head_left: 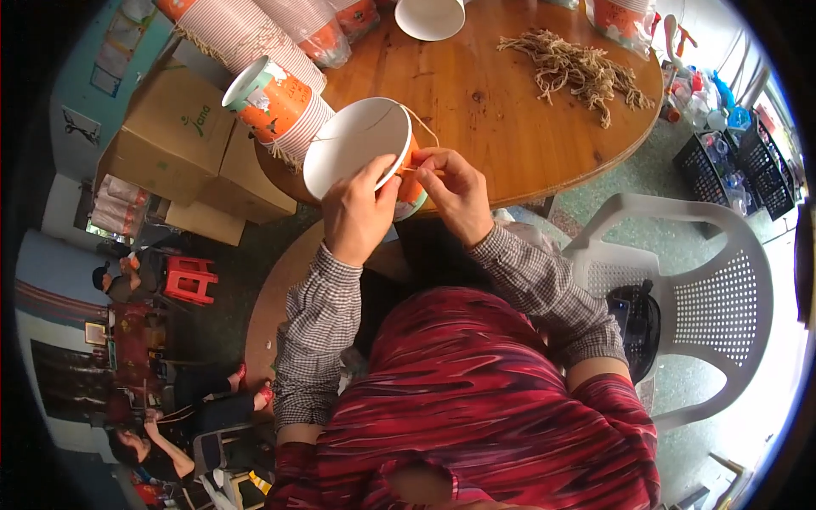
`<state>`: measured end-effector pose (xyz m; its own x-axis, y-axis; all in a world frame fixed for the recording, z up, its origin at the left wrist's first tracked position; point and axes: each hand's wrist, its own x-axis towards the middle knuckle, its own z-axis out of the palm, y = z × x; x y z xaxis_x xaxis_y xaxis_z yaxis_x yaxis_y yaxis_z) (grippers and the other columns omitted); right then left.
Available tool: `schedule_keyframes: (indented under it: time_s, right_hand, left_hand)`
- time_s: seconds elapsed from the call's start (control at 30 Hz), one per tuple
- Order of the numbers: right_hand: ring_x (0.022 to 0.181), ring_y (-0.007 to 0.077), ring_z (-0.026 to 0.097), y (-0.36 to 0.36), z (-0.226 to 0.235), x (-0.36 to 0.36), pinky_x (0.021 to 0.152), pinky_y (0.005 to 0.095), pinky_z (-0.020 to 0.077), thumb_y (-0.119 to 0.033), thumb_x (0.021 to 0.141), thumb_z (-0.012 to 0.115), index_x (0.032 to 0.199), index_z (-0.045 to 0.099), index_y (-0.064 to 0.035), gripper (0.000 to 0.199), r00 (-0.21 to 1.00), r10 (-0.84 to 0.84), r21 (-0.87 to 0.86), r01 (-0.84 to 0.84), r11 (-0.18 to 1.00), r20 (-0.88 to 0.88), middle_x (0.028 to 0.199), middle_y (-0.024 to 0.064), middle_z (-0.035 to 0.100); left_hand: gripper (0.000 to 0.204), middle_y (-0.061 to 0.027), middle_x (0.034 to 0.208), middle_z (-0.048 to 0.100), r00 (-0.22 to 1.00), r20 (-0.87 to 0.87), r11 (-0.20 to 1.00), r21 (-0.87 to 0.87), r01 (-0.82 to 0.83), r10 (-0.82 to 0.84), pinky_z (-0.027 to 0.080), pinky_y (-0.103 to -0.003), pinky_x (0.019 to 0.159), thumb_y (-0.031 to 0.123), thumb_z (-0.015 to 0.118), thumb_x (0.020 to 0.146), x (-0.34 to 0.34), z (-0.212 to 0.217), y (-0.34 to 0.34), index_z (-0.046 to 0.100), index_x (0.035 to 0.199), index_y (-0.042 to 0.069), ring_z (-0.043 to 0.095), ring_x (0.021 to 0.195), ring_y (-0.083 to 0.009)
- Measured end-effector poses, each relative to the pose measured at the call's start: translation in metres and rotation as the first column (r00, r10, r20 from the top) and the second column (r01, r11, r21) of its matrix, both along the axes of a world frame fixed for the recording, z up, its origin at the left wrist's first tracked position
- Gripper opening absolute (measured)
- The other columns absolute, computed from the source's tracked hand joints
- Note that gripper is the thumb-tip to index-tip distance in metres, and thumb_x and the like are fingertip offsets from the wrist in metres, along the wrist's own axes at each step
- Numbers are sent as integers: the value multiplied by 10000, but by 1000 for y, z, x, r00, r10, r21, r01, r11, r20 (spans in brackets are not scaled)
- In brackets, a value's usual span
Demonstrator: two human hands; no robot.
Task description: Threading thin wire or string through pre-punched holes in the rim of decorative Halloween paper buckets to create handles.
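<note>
My left hand [355, 211] grips the rim of an orange paper cup [359, 144] with a white inside, tilted so its mouth faces me. My right hand [455, 191] pinches a thin tan string [422, 123] at the cup's right side; the string loops over the rim. Both hands are at the near edge of a round wooden table [476, 85]. A stack of the same orange cups [276, 98] lies on its side just left of the held cup.
A heap of tan strings [578, 68] lies on the table's right. A white cup [429, 15] and bagged cup stacks [323, 34] sit at the back. A cardboard box [183, 136] stands left, a white plastic chair [705, 289] right, crates [722, 166] beyond. People sit at lower left.
</note>
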<state>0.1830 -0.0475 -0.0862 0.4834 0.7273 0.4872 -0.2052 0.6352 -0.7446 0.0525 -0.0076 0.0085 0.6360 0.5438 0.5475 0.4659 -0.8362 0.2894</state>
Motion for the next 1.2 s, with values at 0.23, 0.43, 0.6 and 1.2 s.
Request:
schedule_keyframes:
  time_s: [0.23,0.43,0.6,1.2]
  right_hand:
    - [811,103,592,-6,4,0,708,235,506,-27,878,574,958,553,45,110,1000,16,-49,-18,999,-27,1033,74,588]
    - [839,107,593,-4,4,0,720,240,513,-41,871,588,935,553,44,113,1000,-16,-63,15,998,-12,1035,78,590]
    - [846,121,597,-6,11,-2,711,251,524,-40,863,591,920,560,37,101,999,-3,-77,0,997,-39,1027,84,567]
    - [817,286,623,5,84,60,681,336,505,30,782,590,937,587,-26,164,438,-488,277,462,843,755,908,121,605]
  left_hand:
    - [244,-151,888,658,1000,-14,1000,-8,21,-21,494,-405,680,117,624,791,0,-3,2,617,1029,67,634,772,-337]
    - [253,-146,892,661,1000,-17,1000,0,23,-23,496,-405,690,114,623,785,1,-5,4,616,1033,66,636,771,-334]
    - [254,-146,897,660,999,-15,999,-10,31,-31,496,-408,692,112,619,784,3,-5,3,616,1034,65,635,775,-332]
    - [106,-93,807,643,984,66,982,111,155,-163,393,-383,786,139,629,791,36,-7,18,615,835,44,600,779,-281]
